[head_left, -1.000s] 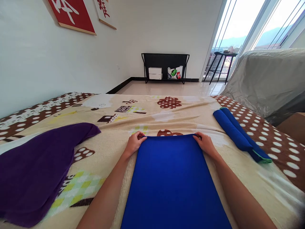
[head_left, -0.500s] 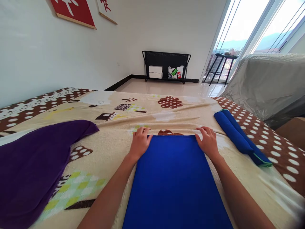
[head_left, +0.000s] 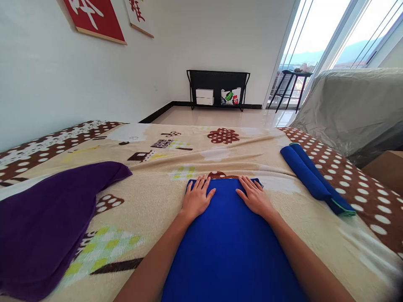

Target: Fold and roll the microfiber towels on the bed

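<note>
A blue cloth (head_left: pixel 228 247) lies spread flat in front of me, its near end running out of the bottom of the view. My left hand (head_left: pixel 197 198) rests palm down on its far left corner, fingers outstretched. Near the far right corner, my right hand (head_left: pixel 254 196) is flat on the same cloth with its fingers extended. A small pale tag shows at that right corner. Under the cloth is a cream patterned blanket (head_left: pixel 151 193). Neither hand grasps anything.
Purple fabric (head_left: pixel 53 218) lies at the left. Two rolled blue cloths (head_left: pixel 310 174), one with green edging, lie at the right. Beyond the blanket stand a black rack (head_left: pixel 218 79) and a stool (head_left: pixel 296 74). A plastic-covered piece of furniture (head_left: pixel 362 96) is at the right.
Both hands have moved inward from the cloth's far corners and flattened onto its surface. Before, they held its far edge at the corners. The view has shifted slightly.
</note>
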Demonstrator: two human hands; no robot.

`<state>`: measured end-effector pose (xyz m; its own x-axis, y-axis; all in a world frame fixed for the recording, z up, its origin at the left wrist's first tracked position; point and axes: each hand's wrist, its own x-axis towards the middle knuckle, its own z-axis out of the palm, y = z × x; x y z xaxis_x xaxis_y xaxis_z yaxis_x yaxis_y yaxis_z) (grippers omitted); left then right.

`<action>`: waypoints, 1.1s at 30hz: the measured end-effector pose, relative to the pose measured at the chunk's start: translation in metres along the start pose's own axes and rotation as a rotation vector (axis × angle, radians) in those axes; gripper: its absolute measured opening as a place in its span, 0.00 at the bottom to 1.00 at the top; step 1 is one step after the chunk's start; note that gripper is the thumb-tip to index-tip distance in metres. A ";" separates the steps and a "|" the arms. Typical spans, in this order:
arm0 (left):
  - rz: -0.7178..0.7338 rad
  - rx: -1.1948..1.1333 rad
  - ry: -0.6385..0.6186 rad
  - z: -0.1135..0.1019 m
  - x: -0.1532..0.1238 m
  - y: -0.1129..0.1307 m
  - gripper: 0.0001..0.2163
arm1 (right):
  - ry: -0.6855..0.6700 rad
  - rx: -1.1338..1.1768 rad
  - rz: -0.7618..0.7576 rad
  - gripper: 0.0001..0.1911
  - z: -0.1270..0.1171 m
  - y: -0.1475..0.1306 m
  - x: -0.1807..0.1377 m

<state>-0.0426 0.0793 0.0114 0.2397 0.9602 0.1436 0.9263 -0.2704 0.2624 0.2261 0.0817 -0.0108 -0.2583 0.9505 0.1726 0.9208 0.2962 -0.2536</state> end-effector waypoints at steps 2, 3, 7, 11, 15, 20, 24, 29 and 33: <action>-0.078 0.023 0.006 -0.003 0.000 -0.008 0.28 | 0.011 -0.010 0.056 0.35 0.001 0.008 -0.001; -0.107 0.031 0.005 -0.004 0.000 -0.012 0.28 | 0.015 -0.014 0.079 0.35 0.001 0.011 -0.002; -0.147 0.054 -0.005 -0.006 -0.001 -0.021 0.29 | 0.019 -0.026 0.128 0.36 0.003 0.019 -0.002; -0.147 0.073 0.009 -0.006 -0.001 -0.020 0.28 | 0.036 -0.039 0.180 0.38 0.004 0.024 -0.002; -0.136 0.074 0.014 -0.010 -0.001 -0.018 0.28 | 0.073 -0.050 0.222 0.39 -0.004 0.027 -0.002; 0.032 0.060 0.031 -0.016 -0.004 0.002 0.26 | 0.096 -0.031 0.047 0.38 -0.018 -0.002 -0.002; 0.251 0.038 -0.056 -0.008 -0.008 0.025 0.26 | -0.028 0.023 -0.195 0.34 -0.013 -0.034 -0.003; 0.260 0.057 -0.092 0.000 -0.010 0.029 0.26 | -0.042 0.015 -0.110 0.34 -0.003 -0.028 -0.003; 0.172 0.091 -0.061 -0.005 -0.009 0.010 0.25 | -0.016 -0.009 0.020 0.36 -0.003 0.000 0.000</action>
<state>-0.0367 0.0675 0.0171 0.4115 0.9035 0.1201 0.8919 -0.4263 0.1512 0.2274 0.0813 -0.0081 -0.2439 0.9578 0.1521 0.9287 0.2759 -0.2479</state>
